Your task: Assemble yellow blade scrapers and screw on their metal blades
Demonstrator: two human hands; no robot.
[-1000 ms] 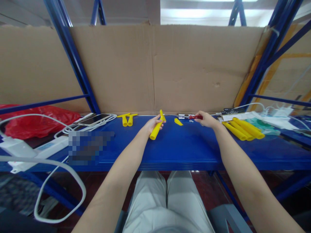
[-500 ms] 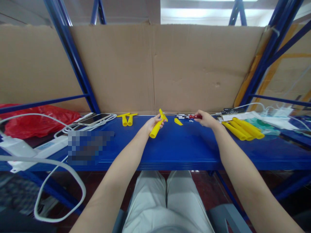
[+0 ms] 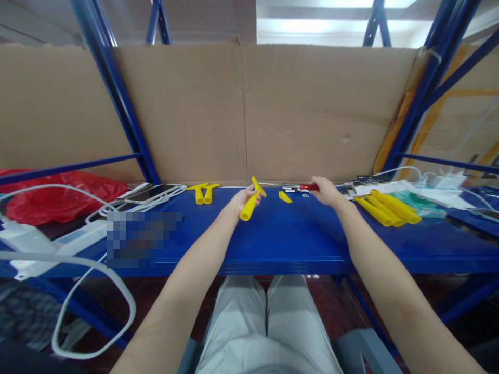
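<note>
My left hand (image 3: 245, 198) is closed around a yellow plastic T-shaped handle (image 3: 249, 206). The open end of its round tube points down toward me and its crosspiece faces away. My right hand (image 3: 325, 191) is closed at the red handle of a screwdriver (image 3: 309, 187), which lies among other slim tools near the back of the blue shelf. How far the fingers wrap round it is partly hidden. Between the hands lies a small flat yellow piece (image 3: 285, 197). Some tiny metallic parts (image 3: 305, 195) are just below the screwdriver.
Two yellow T-shaped handles (image 3: 204, 194) stand at the back left. Several yellow tubes (image 3: 388, 208) lie at the right, by papers and green plastic. White cables, a phone (image 3: 151, 193), a power strip (image 3: 81, 240) and a red bag (image 3: 64, 196) occupy the left. Cardboard (image 3: 249, 114) walls the back.
The yellow handle in my left hand has turned slightly. My right hand's fingers have shifted a little on the screwdriver's red handle. The whole view has moved slightly.
</note>
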